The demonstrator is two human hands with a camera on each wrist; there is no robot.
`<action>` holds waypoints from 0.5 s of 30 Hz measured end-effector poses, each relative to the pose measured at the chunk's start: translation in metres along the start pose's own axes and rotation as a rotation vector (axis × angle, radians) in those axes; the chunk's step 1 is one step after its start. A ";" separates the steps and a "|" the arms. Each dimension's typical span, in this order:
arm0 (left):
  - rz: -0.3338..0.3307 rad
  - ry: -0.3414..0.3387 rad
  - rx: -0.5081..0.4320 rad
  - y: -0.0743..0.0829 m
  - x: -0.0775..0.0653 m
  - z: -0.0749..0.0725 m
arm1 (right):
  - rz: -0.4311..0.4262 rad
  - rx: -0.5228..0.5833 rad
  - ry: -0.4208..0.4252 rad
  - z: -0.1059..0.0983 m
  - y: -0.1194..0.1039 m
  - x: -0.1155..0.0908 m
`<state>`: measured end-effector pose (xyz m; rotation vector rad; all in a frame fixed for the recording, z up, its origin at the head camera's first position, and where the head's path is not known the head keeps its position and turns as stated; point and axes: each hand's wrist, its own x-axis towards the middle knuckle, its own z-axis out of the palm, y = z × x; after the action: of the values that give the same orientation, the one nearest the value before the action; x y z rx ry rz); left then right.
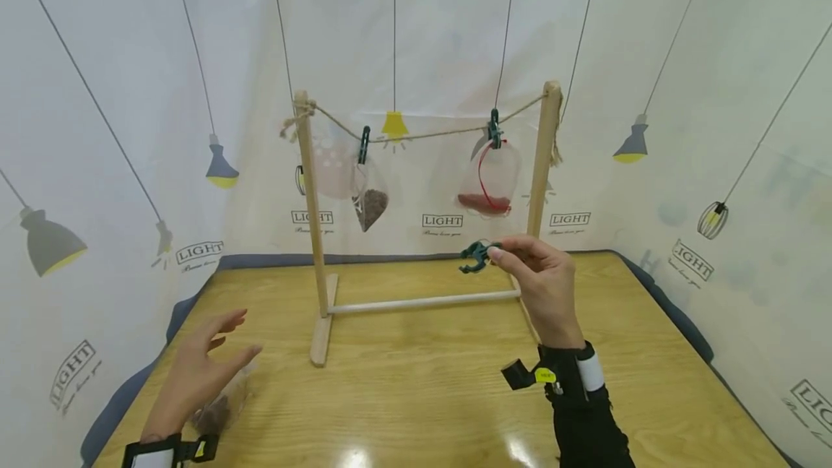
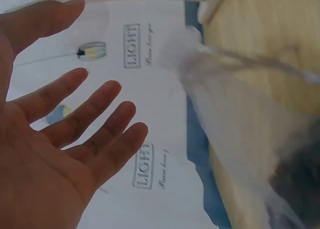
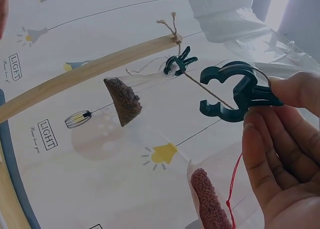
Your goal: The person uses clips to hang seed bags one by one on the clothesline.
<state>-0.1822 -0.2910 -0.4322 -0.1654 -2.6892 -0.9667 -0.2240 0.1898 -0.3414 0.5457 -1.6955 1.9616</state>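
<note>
My right hand (image 1: 547, 284) pinches a dark green plastic clip (image 1: 475, 257) between thumb and fingers, above the table in front of the rope. In the right wrist view the clip (image 3: 239, 91) has its rounded jaws spread apart. My left hand (image 1: 198, 368) is held with fingers extended and holds nothing. Below it lies a sheer drawstring bag (image 1: 217, 410) with dark contents, partly hidden by the hand. On the rope (image 1: 435, 135) hang a bag of brown bits (image 1: 372, 208) at left and a bag of reddish grains (image 1: 486, 202) with a red cord, each by a green clip.
The rope is strung between two wooden posts (image 1: 313, 215) joined by a white crossbar (image 1: 422, 302). This stand is on a wood-grain table (image 1: 390, 396). A white curtain printed with lamps (image 1: 403, 42) surrounds the table's back and sides.
</note>
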 end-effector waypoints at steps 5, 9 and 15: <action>-0.108 -0.111 0.024 -0.024 -0.010 -0.004 | 0.015 -0.015 0.014 -0.002 0.000 0.001; -0.143 -0.185 0.034 -0.041 -0.016 -0.005 | 0.022 -0.013 0.023 -0.003 0.000 0.001; -0.172 -0.253 0.135 -0.056 -0.020 -0.003 | 0.005 0.009 0.010 -0.004 0.000 0.001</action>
<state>-0.1732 -0.3359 -0.4699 -0.0300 -3.0324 -0.8567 -0.2245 0.1939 -0.3410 0.5336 -1.6843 1.9735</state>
